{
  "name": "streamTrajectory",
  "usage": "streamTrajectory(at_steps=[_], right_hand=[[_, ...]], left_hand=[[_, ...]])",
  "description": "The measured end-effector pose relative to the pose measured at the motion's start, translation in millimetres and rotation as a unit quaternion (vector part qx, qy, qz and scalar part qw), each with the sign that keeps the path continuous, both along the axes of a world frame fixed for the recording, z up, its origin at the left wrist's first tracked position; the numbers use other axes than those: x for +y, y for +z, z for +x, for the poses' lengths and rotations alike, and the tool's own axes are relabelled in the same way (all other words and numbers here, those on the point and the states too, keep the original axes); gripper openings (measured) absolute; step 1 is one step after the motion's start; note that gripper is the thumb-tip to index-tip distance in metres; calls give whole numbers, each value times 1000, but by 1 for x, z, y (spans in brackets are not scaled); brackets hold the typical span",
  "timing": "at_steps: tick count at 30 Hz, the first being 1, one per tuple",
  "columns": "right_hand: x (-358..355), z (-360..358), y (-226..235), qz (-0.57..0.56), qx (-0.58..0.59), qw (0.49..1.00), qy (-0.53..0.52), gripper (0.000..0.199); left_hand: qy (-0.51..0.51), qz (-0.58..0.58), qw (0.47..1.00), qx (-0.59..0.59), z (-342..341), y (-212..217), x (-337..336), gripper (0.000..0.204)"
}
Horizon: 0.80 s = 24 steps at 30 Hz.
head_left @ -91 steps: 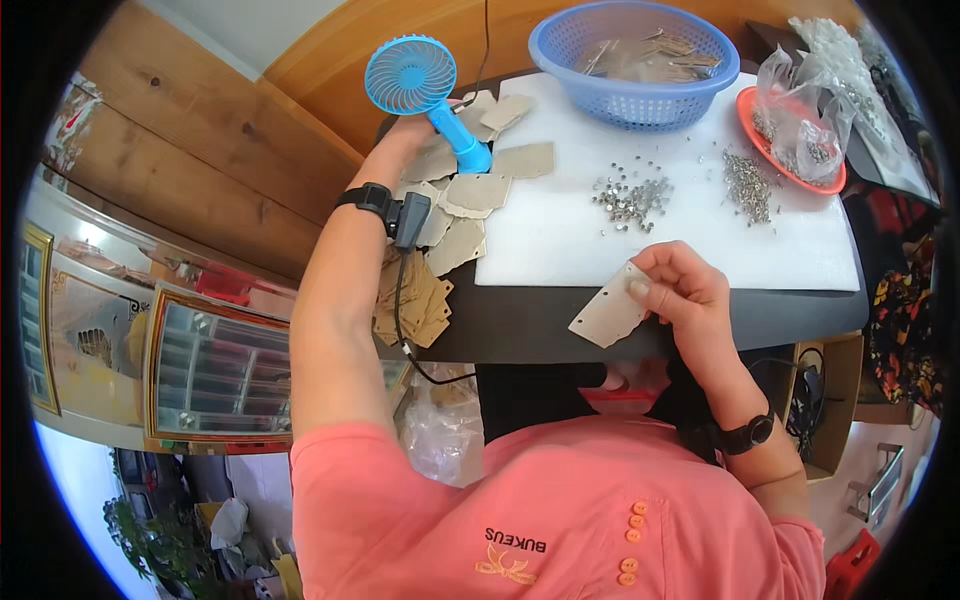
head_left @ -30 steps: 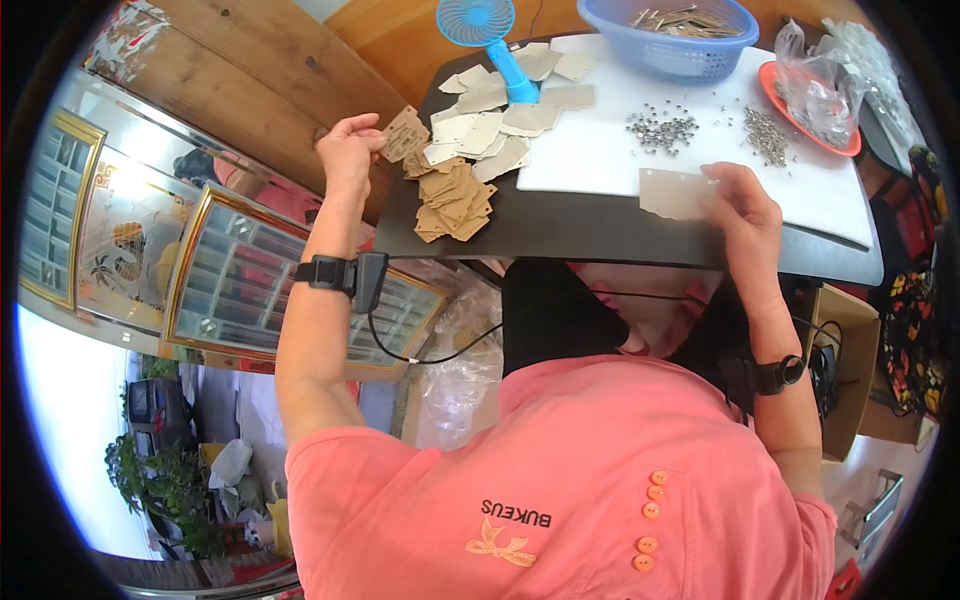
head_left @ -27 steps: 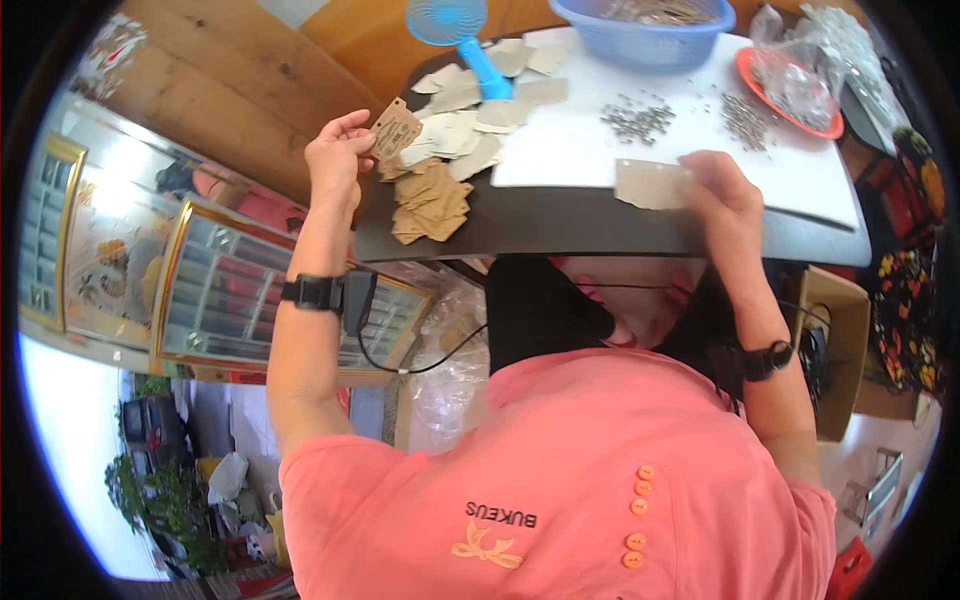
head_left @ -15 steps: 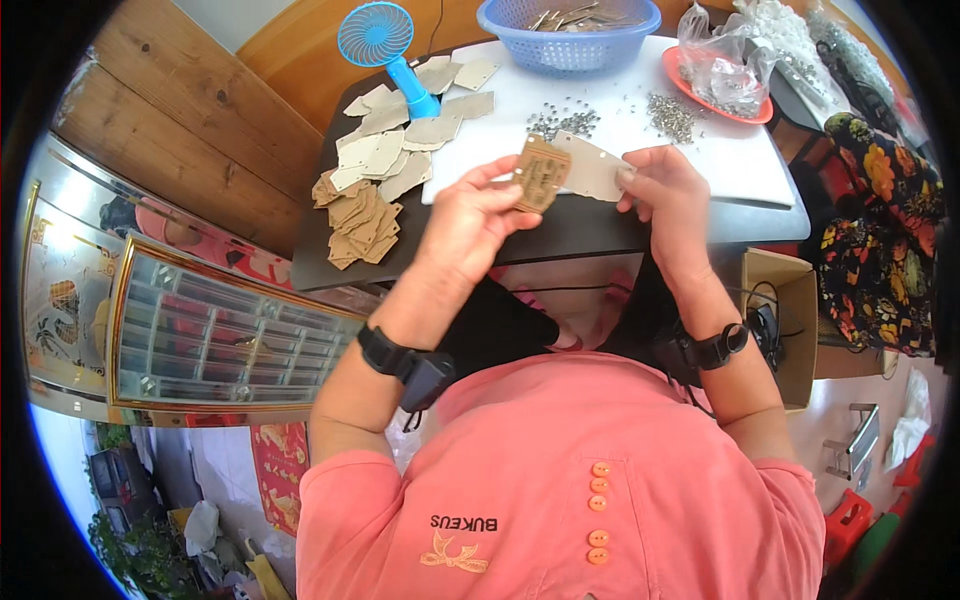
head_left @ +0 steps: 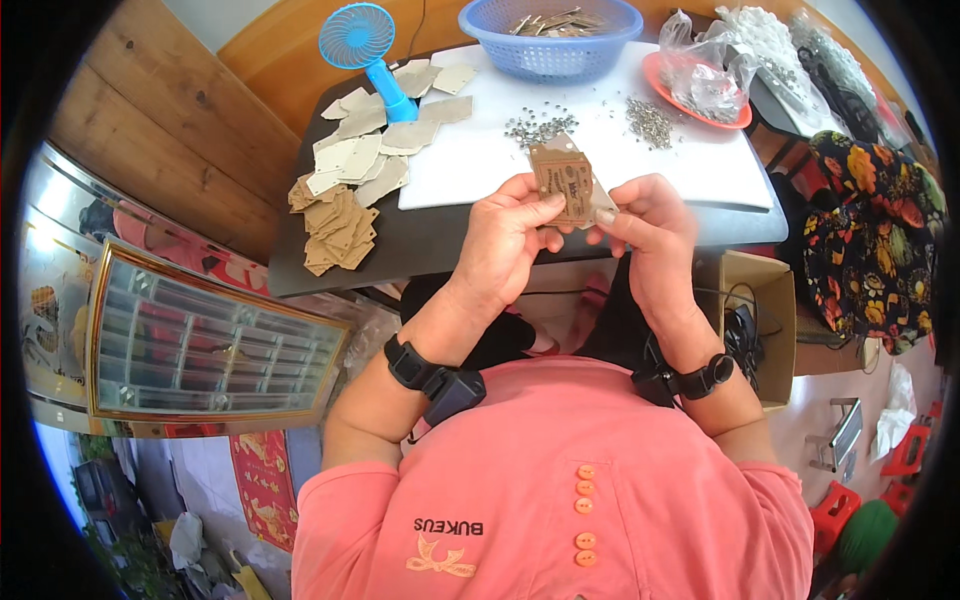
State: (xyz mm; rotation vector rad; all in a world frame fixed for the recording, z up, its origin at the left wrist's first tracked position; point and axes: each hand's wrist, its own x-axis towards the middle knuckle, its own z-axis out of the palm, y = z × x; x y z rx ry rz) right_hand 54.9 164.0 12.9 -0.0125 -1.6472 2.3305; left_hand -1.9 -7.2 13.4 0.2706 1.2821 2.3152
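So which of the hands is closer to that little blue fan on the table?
The left. The left hand sits below and to the right of the blue fan, gripping the brown cardboard tag. The right hand pinches the same tag from its far side, further from the fan.

One fan [head_left: 362, 42], one basket [head_left: 550, 40]

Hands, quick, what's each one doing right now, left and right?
Left hand: closed on the brown cardboard tag, pinching its left edge.
Right hand: closed on the same tag's lower right, fingertips pinching it.
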Motion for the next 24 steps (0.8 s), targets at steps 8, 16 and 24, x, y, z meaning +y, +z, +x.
streamTrajectory(at_steps=[8, 16, 24], right_hand=[[6, 1, 9, 72, -25, 996, 55, 26], [24, 1, 14, 69, -16, 997, -17, 27], [52, -11, 13, 211, 16, 976, -55, 16]], left_hand=[[36, -45, 996, 62, 2, 10, 4, 22], [64, -108, 989, 77, -7, 5, -14, 22], [-34, -155, 977, 140, -6, 31, -31, 34]])
